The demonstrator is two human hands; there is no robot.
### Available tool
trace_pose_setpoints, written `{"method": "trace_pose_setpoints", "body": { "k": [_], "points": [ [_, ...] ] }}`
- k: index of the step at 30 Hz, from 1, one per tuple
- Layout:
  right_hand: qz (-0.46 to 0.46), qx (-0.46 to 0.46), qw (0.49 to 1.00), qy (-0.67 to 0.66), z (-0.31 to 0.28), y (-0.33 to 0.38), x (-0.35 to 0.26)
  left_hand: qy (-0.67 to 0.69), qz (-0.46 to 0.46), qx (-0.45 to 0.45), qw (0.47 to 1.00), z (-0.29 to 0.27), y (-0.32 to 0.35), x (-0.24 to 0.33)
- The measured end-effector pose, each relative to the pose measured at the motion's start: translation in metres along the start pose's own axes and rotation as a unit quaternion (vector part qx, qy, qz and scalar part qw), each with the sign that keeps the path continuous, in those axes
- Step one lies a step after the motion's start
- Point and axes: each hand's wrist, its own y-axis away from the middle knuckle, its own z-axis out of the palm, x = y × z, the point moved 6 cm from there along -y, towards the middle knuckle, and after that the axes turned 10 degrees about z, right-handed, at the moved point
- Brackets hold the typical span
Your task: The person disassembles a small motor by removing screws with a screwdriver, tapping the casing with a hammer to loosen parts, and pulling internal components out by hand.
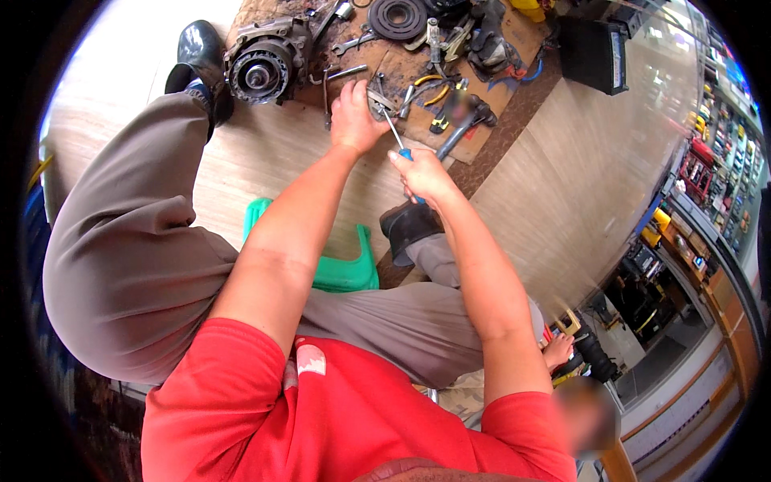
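Note:
My right hand (426, 175) is wrapped round a screwdriver (406, 153) with a blue handle and a thin metal shaft. Its tip reaches a small curved silver metal part (381, 100) beside my left hand (353, 120). The fingers and thumb of my left hand close about that part from its left and near side; the exact contact is partly hidden. Farther left on the cardboard stands a round, greasy metal machine unit (261, 74). A T-shaped metal tool (347, 73) lies just beyond my left fingers.
A hammer (459, 136), yellow-handled pliers (438, 95), a wrench (353, 43) and a black pulley (397, 18) lie on stained cardboard (472, 153). A black box (593, 55) stands right. A green stool (353, 271) is below my arms. Another person's hand (558, 351) shows lower right.

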Motion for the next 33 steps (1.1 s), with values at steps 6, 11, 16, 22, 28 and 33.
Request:
{"method": "trace_pose_setpoints", "body": {
  "k": [6, 11, 16, 22, 28, 33],
  "points": [
    [0.007, -0.023, 0.999, -0.036, 0.003, 0.001, 0.001, -0.003, -0.003, -0.005, 1.000, 0.002, -0.001, -0.001],
    [0.033, -0.049, 0.996, -0.068, 0.006, 0.003, 0.006, -0.012, -0.003, -0.012, 1.000, -0.001, 0.000, 0.001],
    [0.015, -0.058, 0.997, -0.040, -0.003, 0.005, 0.002, -0.018, 0.004, -0.031, 0.999, -0.002, -0.001, 0.005],
    [-0.119, 0.087, 0.951, 0.273, -0.054, 0.007, -0.022, 0.006, 0.024, -0.039, 0.999, -0.001, -0.006, -0.002],
    [-0.016, 0.048, 0.955, 0.293, -0.054, 0.033, -0.034, -0.006, 0.016, -0.042, 0.999, -0.005, -0.004, -0.002],
    [-0.074, 0.092, 0.930, 0.349, -0.048, 0.030, -0.038, -0.003, 0.014, -0.035, 0.999, -0.002, -0.004, -0.003]
  ]
}}
